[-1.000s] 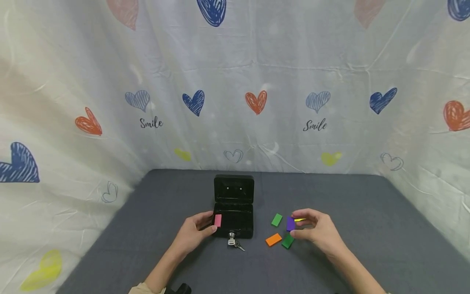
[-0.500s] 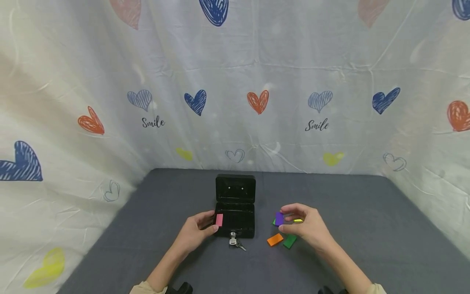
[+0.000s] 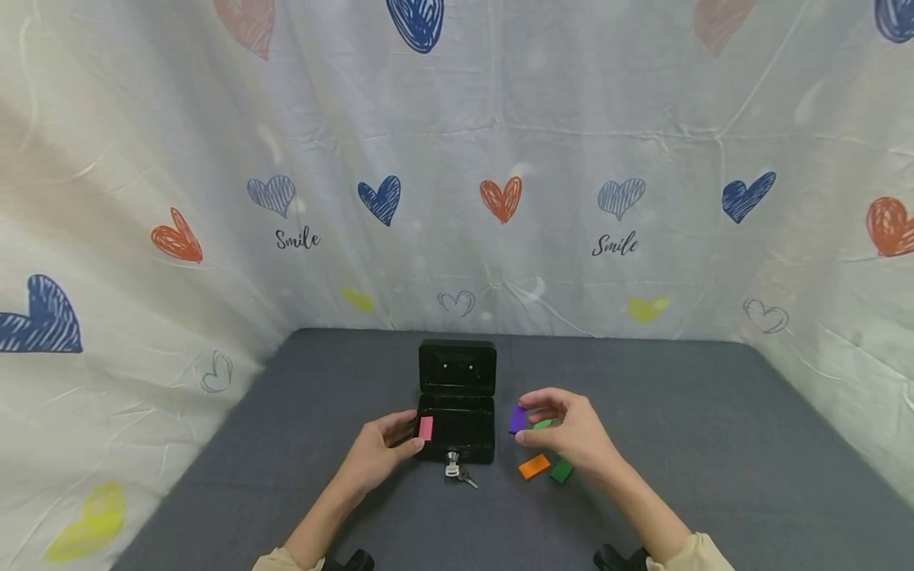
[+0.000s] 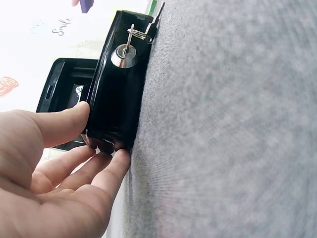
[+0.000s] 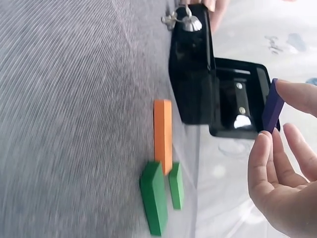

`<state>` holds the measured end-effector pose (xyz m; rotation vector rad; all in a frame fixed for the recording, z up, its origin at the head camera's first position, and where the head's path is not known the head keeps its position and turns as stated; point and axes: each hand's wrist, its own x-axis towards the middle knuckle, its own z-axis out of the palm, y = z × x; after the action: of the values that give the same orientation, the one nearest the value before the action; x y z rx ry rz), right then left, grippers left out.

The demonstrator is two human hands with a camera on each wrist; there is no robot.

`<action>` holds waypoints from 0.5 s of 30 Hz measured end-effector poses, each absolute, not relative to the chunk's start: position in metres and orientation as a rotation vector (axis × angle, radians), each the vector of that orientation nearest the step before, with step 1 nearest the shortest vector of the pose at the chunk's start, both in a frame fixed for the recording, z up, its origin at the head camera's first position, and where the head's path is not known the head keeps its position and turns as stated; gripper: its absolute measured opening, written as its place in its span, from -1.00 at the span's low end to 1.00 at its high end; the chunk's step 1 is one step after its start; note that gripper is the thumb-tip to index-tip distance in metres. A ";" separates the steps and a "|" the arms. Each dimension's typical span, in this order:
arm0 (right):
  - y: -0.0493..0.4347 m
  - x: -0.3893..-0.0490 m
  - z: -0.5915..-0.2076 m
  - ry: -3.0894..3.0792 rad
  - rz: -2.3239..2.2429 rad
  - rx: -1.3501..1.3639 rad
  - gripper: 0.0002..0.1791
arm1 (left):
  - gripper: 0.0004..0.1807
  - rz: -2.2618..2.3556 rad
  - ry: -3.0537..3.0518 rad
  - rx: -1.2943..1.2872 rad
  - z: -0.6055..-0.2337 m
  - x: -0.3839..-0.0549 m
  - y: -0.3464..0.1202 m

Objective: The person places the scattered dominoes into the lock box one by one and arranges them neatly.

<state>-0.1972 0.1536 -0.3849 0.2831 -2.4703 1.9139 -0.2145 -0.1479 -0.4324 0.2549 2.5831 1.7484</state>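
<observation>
An open black cash box (image 3: 462,432) stands in the middle of the table, its lid (image 3: 457,367) tipped back. A pink block (image 3: 425,428) lies inside along the left wall. My left hand (image 3: 381,448) grips the box's left side, thumb at the rim and fingertips low on the wall in the left wrist view. Between thumb and fingertips, my right hand (image 3: 569,432) pinches a purple block (image 5: 273,105), raised just right of the box. A light green block (image 3: 543,425) shows partly behind that hand. Orange (image 3: 534,466) and dark green blocks (image 5: 154,197) lie nearer.
Keys (image 3: 467,477) hang from the lock (image 4: 125,55) on the box's front. The grey tablecloth (image 3: 343,373) runs back to a white curtain (image 3: 428,270) printed with hearts, which also closes in both sides.
My right hand has carried the purple block leftward over the light green block, toward the box. The yellow block has gone out of sight behind that hand. My left hand stays put.
</observation>
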 end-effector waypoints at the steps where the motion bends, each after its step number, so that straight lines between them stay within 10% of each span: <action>1: 0.150 -0.198 -0.385 -2.473 1.907 0.292 -0.48 | -0.42 1.746 2.584 0.256 -0.433 -0.214 -0.148; 15: 0.106 -0.212 -0.391 -2.493 1.797 0.386 -0.53 | -0.42 1.758 2.573 0.269 -0.434 -0.216 -0.150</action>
<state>-0.2118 0.1062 -0.3912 0.3858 -2.4932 1.7970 -0.2157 -0.1495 -0.4338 0.2685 2.5731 1.7583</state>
